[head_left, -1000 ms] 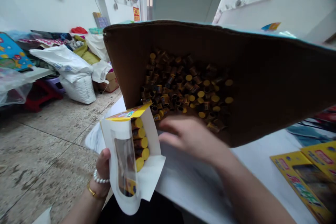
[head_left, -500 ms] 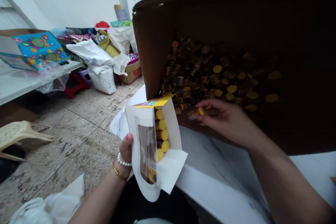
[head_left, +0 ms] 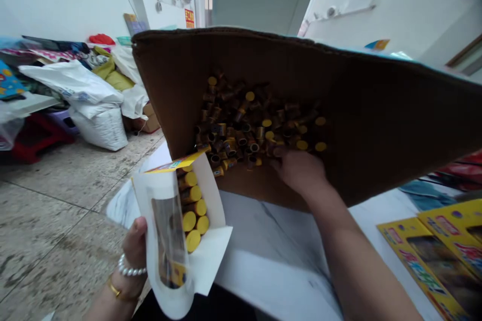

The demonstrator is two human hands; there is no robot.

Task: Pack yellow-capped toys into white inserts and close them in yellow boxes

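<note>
My left hand [head_left: 135, 243] grips the side of a white and yellow carton [head_left: 214, 200] with a clear window and its end flap open. Inside the carton stand several small tubes [head_left: 189, 221] with round yellow lids facing out. My right hand [head_left: 301, 168] is inside a large brown cardboard box [head_left: 241, 188], low among a loose heap of similar small tubes [head_left: 229, 145]. Its fingers are curled together at the heap's near edge; whatever lies between the fingertips is too dark and hidden to make out.
The box rests on a white marbled table [head_left: 271, 246]. Yellow window cartons [head_left: 406, 251] lie at the right. Stuffed white sacks [head_left: 100, 120] and a red stool [head_left: 39, 135] stand on the floor at the left.
The view has swung right, bringing the yellow cartons in. More yellow lids show in my carton. The tube earlier in my right hand is no longer visible there, and that hand is deeper in the box.
</note>
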